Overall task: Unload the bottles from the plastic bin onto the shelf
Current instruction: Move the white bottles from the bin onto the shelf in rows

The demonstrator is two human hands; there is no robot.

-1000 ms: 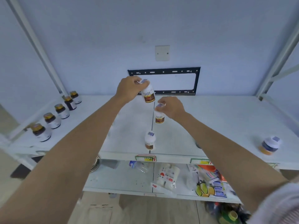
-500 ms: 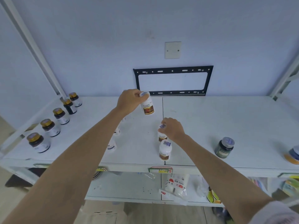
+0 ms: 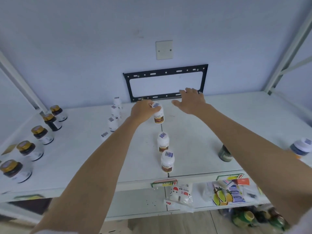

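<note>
My left hand [image 3: 142, 110] grips the cap of a white bottle with a brown label [image 3: 158, 115], held upright at the seam of the white shelf [image 3: 219, 125]. Two matching white bottles stand in a line in front of it, one [image 3: 163, 144] in the middle and one [image 3: 167, 160] near the shelf's front edge. My right hand [image 3: 190, 100] hovers over the back of the shelf with straight, spread fingers and holds nothing. The plastic bin is out of view.
Several gold-capped dark jars [image 3: 39, 134] line the shelf's left edge. A row of small white bottles [image 3: 114, 114] stands left of my left arm. A dark green jar [image 3: 224, 153] and a blue-orange jar [image 3: 301, 146] stand on the right. Packets [image 3: 180, 193] lie on the lower shelf.
My right hand let go of the middle white bottle and rose toward the back of the shelf, fingers spread. My left hand still holds its bottle, now farther back on the shelf.
</note>
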